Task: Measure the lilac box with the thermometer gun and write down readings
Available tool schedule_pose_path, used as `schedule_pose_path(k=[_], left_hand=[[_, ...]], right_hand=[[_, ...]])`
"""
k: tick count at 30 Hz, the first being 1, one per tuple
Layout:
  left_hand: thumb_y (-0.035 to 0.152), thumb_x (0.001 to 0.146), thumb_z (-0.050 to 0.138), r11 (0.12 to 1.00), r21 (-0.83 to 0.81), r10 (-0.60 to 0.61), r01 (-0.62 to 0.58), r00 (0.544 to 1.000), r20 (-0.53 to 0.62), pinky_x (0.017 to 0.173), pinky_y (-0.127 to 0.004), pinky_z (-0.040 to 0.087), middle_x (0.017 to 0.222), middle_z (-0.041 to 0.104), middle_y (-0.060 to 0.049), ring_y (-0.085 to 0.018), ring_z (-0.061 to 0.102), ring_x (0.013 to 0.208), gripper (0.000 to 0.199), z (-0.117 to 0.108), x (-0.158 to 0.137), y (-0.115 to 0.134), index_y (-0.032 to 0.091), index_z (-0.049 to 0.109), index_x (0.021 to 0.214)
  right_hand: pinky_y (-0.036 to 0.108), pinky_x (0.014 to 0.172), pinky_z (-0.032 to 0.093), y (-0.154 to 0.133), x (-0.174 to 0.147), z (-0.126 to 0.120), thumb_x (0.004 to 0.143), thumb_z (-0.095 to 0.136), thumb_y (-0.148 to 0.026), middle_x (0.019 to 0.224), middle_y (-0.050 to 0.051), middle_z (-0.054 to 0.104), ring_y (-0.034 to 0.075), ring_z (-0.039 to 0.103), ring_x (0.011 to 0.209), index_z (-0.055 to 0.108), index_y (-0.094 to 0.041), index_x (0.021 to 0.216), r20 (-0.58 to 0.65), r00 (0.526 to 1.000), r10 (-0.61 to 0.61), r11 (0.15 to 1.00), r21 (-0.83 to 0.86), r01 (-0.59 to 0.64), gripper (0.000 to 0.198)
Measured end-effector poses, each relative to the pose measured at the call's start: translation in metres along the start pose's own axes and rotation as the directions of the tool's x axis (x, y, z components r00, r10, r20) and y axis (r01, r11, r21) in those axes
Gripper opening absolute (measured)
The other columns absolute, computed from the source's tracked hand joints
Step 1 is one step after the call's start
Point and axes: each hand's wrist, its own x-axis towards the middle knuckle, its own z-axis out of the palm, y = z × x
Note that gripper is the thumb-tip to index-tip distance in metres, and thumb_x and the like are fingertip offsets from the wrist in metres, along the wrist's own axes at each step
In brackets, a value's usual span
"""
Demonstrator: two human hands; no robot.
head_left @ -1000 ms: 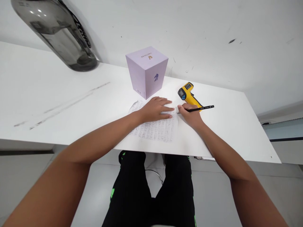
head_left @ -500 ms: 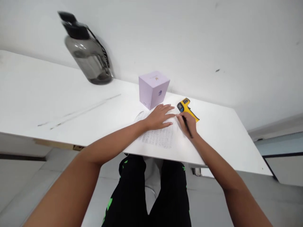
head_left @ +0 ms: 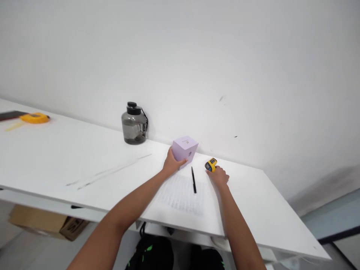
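The lilac box at the back of the white table is gripped by the left hand. The yellow thermometer gun is clasped by the right hand. A black pen is left lying on the printed sheet between them.

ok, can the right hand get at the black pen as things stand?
Probably yes: the right hand rests on the yellow thermometer, and the pen lies uncovered on the paper just beside it.
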Motion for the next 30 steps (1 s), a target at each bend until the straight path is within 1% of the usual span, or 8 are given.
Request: schedule_pose_path(k=[2,4,7,9,10,14,20,30], left_hand=[[0.060,0.056,0.109,0.993,-0.072,-0.089,0.089,0.996,0.007,0.127,-0.065,0.055,0.157,0.067,-0.023,-0.048,0.065,0.151,0.114,0.000,0.002,-0.001,0.026,0.053,0.149],[0.070,0.065,0.104,0.964,-0.220,-0.150,0.147,0.989,0.004,0.118,-0.058,0.062,0.146,0.072,-0.021,-0.042,0.073,0.140,0.099,0.002,0.004,-0.003,0.025,0.057,0.140],[0.084,0.072,0.093,0.924,-0.334,-0.187,0.185,0.982,0.026,0.114,-0.055,0.065,0.137,0.076,-0.018,-0.038,0.076,0.132,0.092,0.005,0.007,-0.008,0.024,0.058,0.132],[0.088,0.070,0.091,0.929,-0.332,-0.162,0.163,0.986,0.033,0.116,-0.056,0.063,0.138,0.075,-0.018,-0.038,0.075,0.134,0.096,0.006,0.008,-0.011,0.024,0.057,0.132],[0.090,0.068,0.091,0.933,-0.326,-0.148,0.150,0.989,0.031,0.116,-0.056,0.063,0.139,0.074,-0.018,-0.038,0.074,0.135,0.098,0.007,0.008,-0.013,0.024,0.057,0.132],[0.095,0.064,0.088,0.943,-0.310,-0.119,0.117,0.993,0.012,0.114,-0.056,0.063,0.140,0.072,-0.018,-0.038,0.072,0.134,0.104,0.007,0.007,-0.017,0.024,0.057,0.132],[0.094,0.067,0.087,0.937,-0.332,-0.068,0.104,0.991,0.118,0.111,-0.052,0.062,0.139,0.072,-0.015,-0.033,0.075,0.126,0.103,0.007,0.006,-0.022,0.024,0.055,0.136],[0.091,0.074,0.084,0.957,-0.281,-0.038,0.068,0.993,0.111,0.111,-0.053,0.062,0.144,0.072,-0.017,-0.037,0.071,0.135,0.096,0.006,0.002,-0.018,0.025,0.055,0.138]], right_hand=[[0.054,0.118,0.052,-0.005,0.001,0.004,0.099,0.074,-0.044,0.146,0.023,0.078,0.040,0.072,0.143,0.073,-0.016,0.138,-0.063,0.998,0.011,0.990,0.138,-0.002,0.048],[0.049,0.108,0.059,-0.011,-0.005,0.011,0.096,0.077,-0.050,0.136,0.020,0.082,0.037,0.078,0.130,0.073,-0.019,0.131,-0.165,0.986,-0.003,0.905,0.418,0.073,0.047],[0.041,0.077,0.063,-0.023,-0.026,0.023,0.095,0.063,-0.085,0.098,0.014,0.083,0.031,0.081,0.089,0.072,-0.023,0.107,-0.211,0.978,0.010,0.502,0.847,0.177,0.064],[0.037,0.058,0.057,-0.035,-0.043,0.028,0.083,0.057,-0.105,0.076,0.009,0.076,0.025,0.071,0.066,0.071,-0.023,0.093,-0.132,0.986,-0.106,0.233,0.960,0.153,0.084],[0.035,0.053,0.054,-0.040,-0.051,0.030,0.077,0.063,-0.108,0.072,0.008,0.074,0.023,0.067,0.060,0.072,-0.023,0.091,-0.100,0.978,-0.183,0.169,0.977,0.131,0.087],[0.031,0.045,0.047,-0.052,-0.068,0.034,0.064,0.076,-0.109,0.064,0.004,0.068,0.016,0.055,0.050,0.072,-0.022,0.086,-0.003,0.937,-0.349,0.142,0.988,0.056,0.090],[0.032,0.046,0.047,-0.053,-0.068,0.037,0.060,0.068,-0.116,0.066,0.007,0.071,0.017,0.057,0.051,0.075,-0.021,0.089,-0.026,0.931,-0.365,0.129,0.989,0.079,0.100],[0.032,0.046,0.048,-0.052,-0.068,0.032,0.058,0.073,-0.114,0.065,0.005,0.070,0.016,0.055,0.049,0.074,-0.021,0.089,-0.001,0.920,-0.392,0.180,0.981,0.078,0.098]])
